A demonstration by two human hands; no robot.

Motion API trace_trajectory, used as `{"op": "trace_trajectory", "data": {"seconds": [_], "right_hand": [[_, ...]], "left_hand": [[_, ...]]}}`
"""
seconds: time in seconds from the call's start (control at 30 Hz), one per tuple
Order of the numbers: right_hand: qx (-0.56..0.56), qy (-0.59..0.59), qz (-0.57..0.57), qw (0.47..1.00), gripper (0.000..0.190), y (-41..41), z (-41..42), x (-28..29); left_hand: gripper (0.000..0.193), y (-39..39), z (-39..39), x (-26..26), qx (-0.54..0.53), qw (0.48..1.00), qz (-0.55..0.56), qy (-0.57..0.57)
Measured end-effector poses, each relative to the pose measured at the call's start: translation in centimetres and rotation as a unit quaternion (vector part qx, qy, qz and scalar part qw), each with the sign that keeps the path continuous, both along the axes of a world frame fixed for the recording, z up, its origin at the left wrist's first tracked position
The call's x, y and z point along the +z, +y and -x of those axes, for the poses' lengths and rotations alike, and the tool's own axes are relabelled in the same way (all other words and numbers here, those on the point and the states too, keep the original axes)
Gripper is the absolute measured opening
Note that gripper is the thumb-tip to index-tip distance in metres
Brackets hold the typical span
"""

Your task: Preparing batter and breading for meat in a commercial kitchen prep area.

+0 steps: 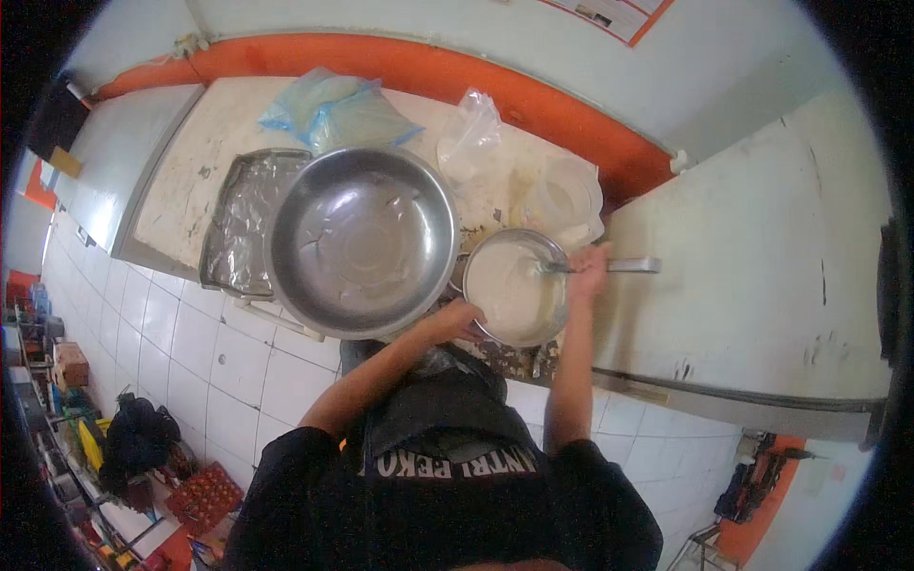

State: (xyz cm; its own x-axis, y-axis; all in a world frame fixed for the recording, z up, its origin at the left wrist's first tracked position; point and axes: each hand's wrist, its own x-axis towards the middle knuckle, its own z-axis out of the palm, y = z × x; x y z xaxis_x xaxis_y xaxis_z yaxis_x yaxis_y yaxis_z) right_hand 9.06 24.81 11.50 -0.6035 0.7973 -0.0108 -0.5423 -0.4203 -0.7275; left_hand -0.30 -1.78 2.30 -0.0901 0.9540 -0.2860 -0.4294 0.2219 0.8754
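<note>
Against the lower left rim of a metal mixing bowl [525, 238] rests my left hand [460, 319], holding it with the fingers partly hidden. Pale, thick batter [503, 285] fills much of that bowl. My right hand [590, 271] is closed around the metal handle of a utensil [635, 265]. The utensil's head dips into the batter, so its type is unclear. Left of the bowl stands a much larger, shiny steel basin [364, 243], with nothing but reflections visible inside.
A tray lined with clear plastic [246, 214] lies partly under the basin. Bluish plastic bags [343, 114] sit behind it, beside a clear bag [471, 135]. A whitish plastic container [571, 193] stands behind the bowl. A tall white cabinet or appliance [728, 271] borders the worktop [175, 193] at right.
</note>
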Motion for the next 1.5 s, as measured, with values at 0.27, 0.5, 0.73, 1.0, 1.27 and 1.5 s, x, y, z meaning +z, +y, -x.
{"op": "trace_trajectory", "data": {"seconds": [0.27, 0.5, 0.73, 1.0, 1.27, 1.5], "right_hand": [[0.139, -0.095, 0.08, 0.982, 0.047, -4.3, 0.5, 3.8], [0.156, 0.022, -0.061, 0.986, 0.046, -5.2, 0.2, 11.6], [0.154, 0.027, -0.176, 0.972, 0.046, -6.5, 0.6, 14.0], [0.164, 0.038, -0.236, 0.957, 0.043, -6.6, 0.5, 14.6], [0.161, 0.041, -0.249, 0.954, 0.042, -6.5, 0.5, 14.8], [0.174, 0.041, -0.255, 0.95, 0.042, -6.6, 0.9, 14.5]], "left_hand": [[0.04, 0.7, 0.2, 4.1, 0.055, 0.974, 0.145, -0.163], [0.038, 0.3, 0.2, 5.3, 0.054, 0.969, 0.167, -0.174], [0.038, 0.1, 0.3, 5.1, 0.042, 0.979, 0.128, -0.152], [0.041, 0.4, 0.2, 6.6, 0.058, 0.969, 0.172, -0.166], [0.041, 0.4, 0.1, 6.7, 0.06, 0.969, 0.177, -0.163], [0.041, 0.5, 0.1, 6.5, 0.053, 0.969, 0.182, -0.159]]}}
